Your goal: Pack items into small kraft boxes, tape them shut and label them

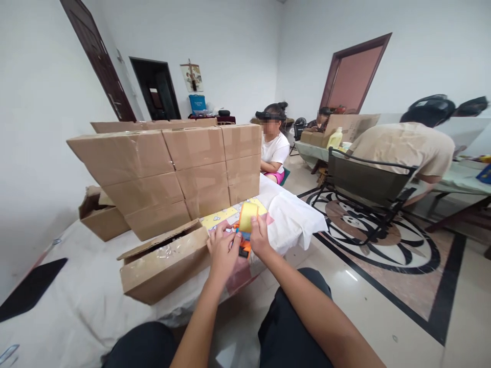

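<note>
My right hand (260, 236) grips what looks like a tape dispenser (244, 244) with orange, blue and black parts. A wide yellow tape roll (248, 217) sits upright on it, near my right thumb. From the left side, my left hand (223, 246) has its fingers bent and its thumb against the dispenser's blue part. The exact grip of its fingertips is partly hidden. Just left of my hands lies a long cardboard box (164, 266) with a raised top flap and clear tape on its side.
Closed cardboard boxes (172, 174) stand stacked behind my hands on the cloth-covered table (92, 306). A smaller open box (105, 220) is at the left. Across the table sits a person in white (279, 148). Someone else sits in a folding chair (368, 176) on the right.
</note>
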